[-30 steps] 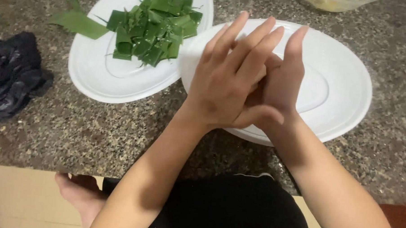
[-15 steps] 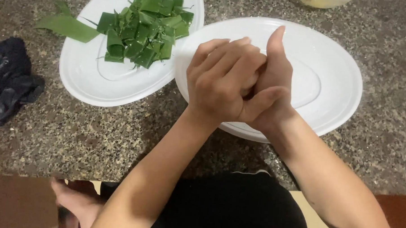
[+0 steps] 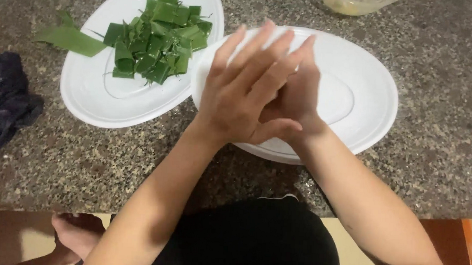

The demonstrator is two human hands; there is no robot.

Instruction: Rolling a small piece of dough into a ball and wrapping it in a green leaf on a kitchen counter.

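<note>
Head view, looking down at a speckled granite counter [image 3: 434, 155], the largest thing here, filling most of the frame. On it sit two white oval plates side by side, their rims overlapping near the middle. The right plate [image 3: 368, 85] shows nothing on the part I can see. The left plate [image 3: 101, 101] carries a heap of cut green leaf pieces [image 3: 155, 38], with one longer leaf strip [image 3: 72, 38] hanging over its far left rim onto the stone. A dark crumpled cloth [image 3: 7, 101] lies at the counter's left edge, and the bottom of a clear bowl [image 3: 355, 2] with something pale yellow peeks in at the top. Over the right plate, the person's two hands are pressed together: the left hand [image 3: 242, 91] lies on top with fingers stretched out and blurred, covering most of the right hand [image 3: 302, 95] beneath it. I cannot tell whether anything is caught between the palms; nothing shows. A black-clad lap fills the bottom of the frame, with a bare foot [image 3: 75, 234] lower left. As I judge it, the risk lies in how near the hands are to the right plate: a downward knock of a wrist on its near rim could tip it or shove it against the left plate and scatter leaf pieces onto the stone.
</note>
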